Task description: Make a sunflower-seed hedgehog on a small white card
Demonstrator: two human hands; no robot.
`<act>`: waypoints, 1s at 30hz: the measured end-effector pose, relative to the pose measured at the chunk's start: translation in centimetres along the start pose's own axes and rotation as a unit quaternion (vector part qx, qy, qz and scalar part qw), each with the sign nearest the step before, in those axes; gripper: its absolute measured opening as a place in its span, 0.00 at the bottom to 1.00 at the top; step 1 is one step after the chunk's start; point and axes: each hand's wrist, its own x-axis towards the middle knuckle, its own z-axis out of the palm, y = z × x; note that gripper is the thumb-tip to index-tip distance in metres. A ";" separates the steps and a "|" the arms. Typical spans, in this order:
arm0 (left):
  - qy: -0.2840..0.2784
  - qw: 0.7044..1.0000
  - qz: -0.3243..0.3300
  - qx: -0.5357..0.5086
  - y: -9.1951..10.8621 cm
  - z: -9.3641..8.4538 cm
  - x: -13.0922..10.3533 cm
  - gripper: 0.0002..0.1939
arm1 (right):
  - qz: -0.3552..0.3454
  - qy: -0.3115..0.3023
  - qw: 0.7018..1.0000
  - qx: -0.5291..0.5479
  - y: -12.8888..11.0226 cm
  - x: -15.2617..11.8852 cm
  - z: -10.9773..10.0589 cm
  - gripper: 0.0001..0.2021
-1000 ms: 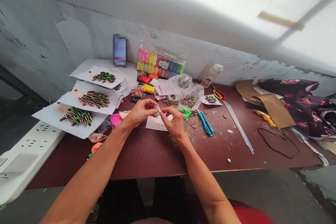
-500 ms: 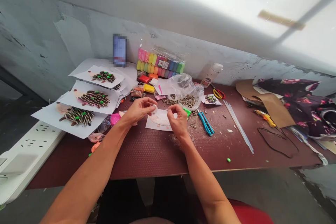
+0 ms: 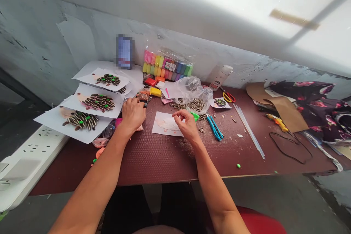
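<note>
Reaching down with the left hand [image 3: 134, 114] among the clay packets [image 3: 143, 96], left of the drawing paper [image 3: 161, 120], with bent fingers; cannot tell of any grip, with the fingertips hidden. Holding the right hand [image 3: 186, 124] over the right end of that paper, with thumb and fingertips brought together; cannot tell of anything between them. On the worktop [image 3: 161, 164], just beyond the right hand, striped seeds [image 3: 195, 105] by a clear plastic bag [image 3: 189, 88]; to the right, a blue cutter [image 3: 214, 128] and clear sticks [image 3: 249, 131]; at far left, stacked seed-covered pictures [image 3: 98, 102].
</note>
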 end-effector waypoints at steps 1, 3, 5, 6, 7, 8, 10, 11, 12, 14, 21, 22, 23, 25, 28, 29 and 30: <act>0.016 1.000 0.005 -0.009 0.1 -0.1 0.0 0.18 | 0.017 -0.016 1.000 -0.005 0.1 0.0 -0.1 0.09; 0.042 0.998 0.016 -0.035 0.4 -0.3 0.2 0.18 | 0.045 -0.041 0.998 -0.015 0.3 -0.1 -0.3 0.09; 0.052 0.996 0.029 -0.062 0.6 -0.4 0.4 0.18 | 0.053 -0.049 0.997 -0.032 0.5 -0.3 -0.4 0.09; 0.052 0.995 0.035 -0.072 0.7 -0.3 0.5 0.17 | 0.049 -0.047 0.997 -0.043 0.5 -0.4 -0.4 0.08; 0.048 0.995 0.042 -0.080 0.8 -0.2 0.6 0.17 | 0.042 -0.044 0.997 -0.052 0.5 -0.5 -0.5 0.07; 0.042 0.994 0.050 -0.086 0.8 0.0 0.6 0.17 | 0.033 -0.042 0.997 -0.062 0.5 -0.6 -0.5 0.07; 0.020 0.993 0.067 -0.093 1.0 0.5 0.6 0.16 | 0.015 -0.040 0.996 -0.083 0.6 -0.7 -0.5 0.06; 0.005 0.992 0.077 -0.096 1.0 0.7 0.6 0.16 | 0.006 -0.041 0.994 -0.097 0.6 -0.8 -0.5 0.06; -0.013 0.991 0.088 -0.099 1.1 0.9 0.5 0.15 | -0.002 -0.046 0.993 -0.112 0.7 -0.9 -0.4 0.06; -0.046 0.988 0.106 -0.100 1.3 1.3 0.4 0.14 | -0.014 -0.056 0.988 -0.145 0.8 -1.0 -0.3 0.05; -0.094 0.984 0.131 -0.079 1.7 1.4 0.1 0.16 | -0.042 -0.057 0.972 -0.226 1.1 -1.0 0.8 0.04; -0.098 0.983 0.131 -0.080 1.8 1.4 0.1 0.17 | -0.047 -0.060 0.967 -0.244 1.2 -0.9 1.0 0.04; -0.101 0.983 0.131 -0.080 1.8 1.4 0.1 0.17 | -0.052 -0.063 0.961 -0.263 1.1 -0.9 1.1 0.04; -0.108 0.983 0.129 -0.077 1.8 1.4 0.1 0.17 | -0.066 -0.069 0.949 -0.301 1.1 -0.8 1.3 0.05; -0.118 0.982 0.128 -0.067 1.9 1.3 0.0 0.17 | -0.089 -0.085 0.930 -0.347 0.7 -0.9 1.6 0.07; -0.120 0.982 0.129 -0.066 1.9 1.3 0.0 0.17 | -0.096 -0.093 0.924 -0.359 0.6 -0.9 1.6 0.07; -0.122 0.982 0.130 -0.065 1.9 1.2 0.0 0.17 | -0.102 -0.102 0.918 -0.369 0.5 -0.9 1.7 0.08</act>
